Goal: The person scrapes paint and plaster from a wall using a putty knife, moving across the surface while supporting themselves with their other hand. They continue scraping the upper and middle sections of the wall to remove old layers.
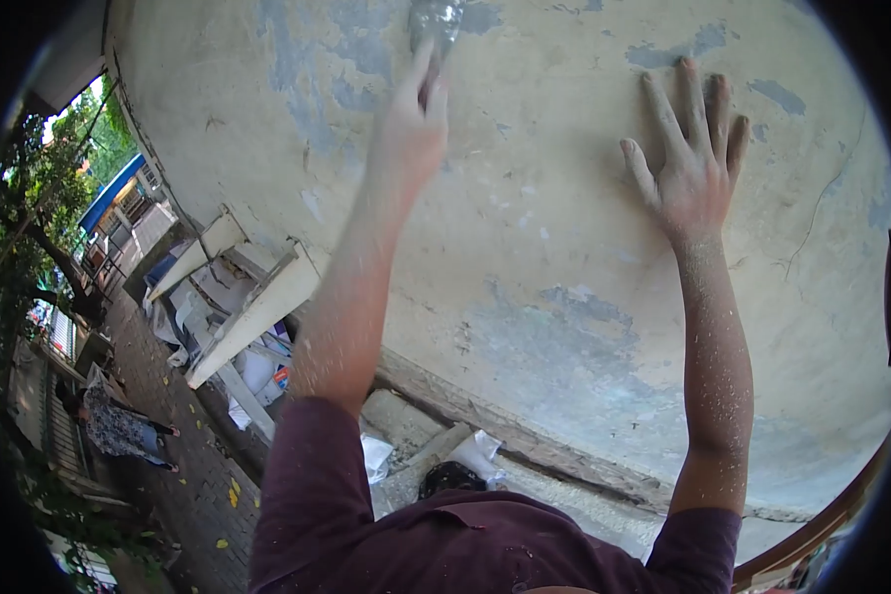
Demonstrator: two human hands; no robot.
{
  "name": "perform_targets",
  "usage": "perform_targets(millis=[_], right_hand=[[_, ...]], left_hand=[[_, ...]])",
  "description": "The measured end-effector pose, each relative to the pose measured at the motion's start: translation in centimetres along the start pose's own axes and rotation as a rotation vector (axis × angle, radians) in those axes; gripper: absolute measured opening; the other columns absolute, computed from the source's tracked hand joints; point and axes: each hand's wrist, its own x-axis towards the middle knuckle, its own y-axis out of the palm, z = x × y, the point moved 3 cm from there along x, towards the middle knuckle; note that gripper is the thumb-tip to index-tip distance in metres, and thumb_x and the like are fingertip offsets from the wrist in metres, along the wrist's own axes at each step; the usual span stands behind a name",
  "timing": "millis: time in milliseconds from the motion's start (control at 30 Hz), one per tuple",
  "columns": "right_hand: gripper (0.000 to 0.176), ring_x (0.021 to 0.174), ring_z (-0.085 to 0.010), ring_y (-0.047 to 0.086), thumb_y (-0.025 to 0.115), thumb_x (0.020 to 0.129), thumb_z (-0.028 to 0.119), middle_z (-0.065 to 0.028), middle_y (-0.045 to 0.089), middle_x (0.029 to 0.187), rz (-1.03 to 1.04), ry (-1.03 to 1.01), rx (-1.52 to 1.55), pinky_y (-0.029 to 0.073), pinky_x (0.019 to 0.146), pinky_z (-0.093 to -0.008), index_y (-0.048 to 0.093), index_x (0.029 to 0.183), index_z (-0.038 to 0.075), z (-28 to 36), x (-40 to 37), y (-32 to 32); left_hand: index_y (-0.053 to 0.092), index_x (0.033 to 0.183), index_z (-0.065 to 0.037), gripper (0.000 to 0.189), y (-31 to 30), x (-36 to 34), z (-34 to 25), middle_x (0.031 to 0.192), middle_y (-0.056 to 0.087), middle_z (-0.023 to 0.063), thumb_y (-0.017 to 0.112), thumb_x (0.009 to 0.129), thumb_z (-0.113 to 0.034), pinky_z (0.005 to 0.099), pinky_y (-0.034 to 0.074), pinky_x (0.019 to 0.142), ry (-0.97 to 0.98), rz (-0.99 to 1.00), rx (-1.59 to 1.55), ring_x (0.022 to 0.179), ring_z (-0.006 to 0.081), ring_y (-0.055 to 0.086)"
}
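Note:
My left hand (418, 124) is raised near the top of the view, its fingers wrapped round the handle of a scraper (438, 22). The scraper's wide metal blade is at the peeling wall (485, 178) and is blurred by motion; its top edge runs out of view. Flat against the wall to the right is my right hand (695, 163), fingers spread and empty. Pale dust and flakes cover both hands and forearms. Blue-grey patches show on the wall where the cream paint has come off.
Below the wall runs a ledge (525, 445) with rubble and white scraps. Broken boards and bags (257, 317) are piled at the left. Farther left a person (119, 421) is on the paved path (193, 465), near trees and a fence. A brown curved edge (822, 525) is at lower right.

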Motion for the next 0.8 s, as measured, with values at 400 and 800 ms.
perform_targets(millis=[400,800], right_hand=[[0.056,0.141,-0.0228,0.014,0.051,0.082,0.055,0.0029,0.024,0.150,0.000,0.024,0.023,0.005,0.114,-0.0489,0.046,0.133,0.032,-0.3,0.0,-0.3],[0.059,0.141,-0.0222,0.012,0.048,0.083,0.058,0.0028,0.023,0.150,0.011,0.033,0.031,0.004,0.114,-0.0492,0.041,0.136,0.035,-0.5,-0.3,0.0]], left_hand=[[0.040,0.137,-0.016,0.047,5.9,-20.7,11.6,0.095,0.063,0.0245,0.049,0.091,-0.020,0.0383,0.050,0.073,-0.274,0.152,-0.009,0.087,0.0385,0.063],[0.035,0.138,-0.004,0.046,3.2,-9.5,5.3,0.118,0.057,0.0231,0.042,0.095,-0.018,0.0317,0.043,0.091,-0.312,0.143,-0.096,0.111,0.0263,0.057]])
